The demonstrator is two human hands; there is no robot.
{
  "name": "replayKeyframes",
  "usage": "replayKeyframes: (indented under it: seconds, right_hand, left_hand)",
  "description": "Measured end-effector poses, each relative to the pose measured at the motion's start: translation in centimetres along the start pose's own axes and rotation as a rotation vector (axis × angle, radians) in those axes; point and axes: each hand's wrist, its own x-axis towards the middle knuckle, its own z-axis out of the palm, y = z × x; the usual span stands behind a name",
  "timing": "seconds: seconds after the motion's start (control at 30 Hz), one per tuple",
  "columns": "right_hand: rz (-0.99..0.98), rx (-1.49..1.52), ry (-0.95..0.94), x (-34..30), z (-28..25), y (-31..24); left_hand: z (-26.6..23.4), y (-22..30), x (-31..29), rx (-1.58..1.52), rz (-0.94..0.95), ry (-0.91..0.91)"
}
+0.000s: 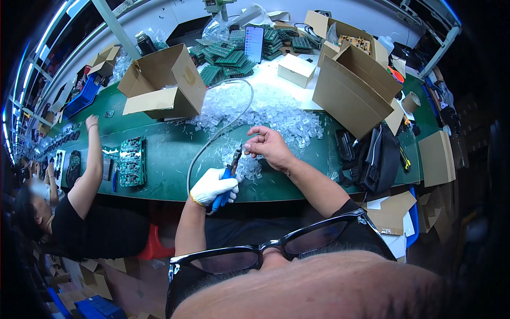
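Note:
My left hand, in a white knit glove, is wrapped round a blue air nipper with a dark metal head pointing up and away. A grey hose curves from the tool's lower end up over the table. My bare right hand is just right of the nipper's jaws, thumb and fingertips pinched together; whatever sits between them is too small to make out. Below my fingers lies a small heap of clear plastic pieces. A larger heap of the same clear pieces spreads farther back.
An open cardboard box stands at back left, another at back right. Stacked green circuit boards, a phone and a white box are behind. A black bag lies right. A co-worker sits left, near more boards.

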Motion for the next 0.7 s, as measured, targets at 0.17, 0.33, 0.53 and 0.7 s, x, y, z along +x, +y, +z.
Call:
replayKeyframes:
  seconds: [0.17, 0.33, 0.53, 0.7]
  right_hand:
    - [-0.013, -0.035, -0.012, 0.1, -0.4, -0.2]
    - [-0.134, -0.557, -0.011, 0.2, -0.9, 0.6]
    - [-0.303, -0.846, 0.197, 1.7, -1.7, -0.2]
    - [-0.463, -1.232, 0.323, 3.8, -2.6, 0.6]
  left_hand:
    - [-0.2, 0.1, 0.1, 0.04, -0.011, 0.05]
    - [-1.5, -1.3, 0.0, -0.322, 0.131, -0.077]
    - [-1.9, -1.7, 0.1, -0.298, 0.143, -0.079]
    - [-2.3, -2.1, 0.6, -0.282, 0.145, -0.127]
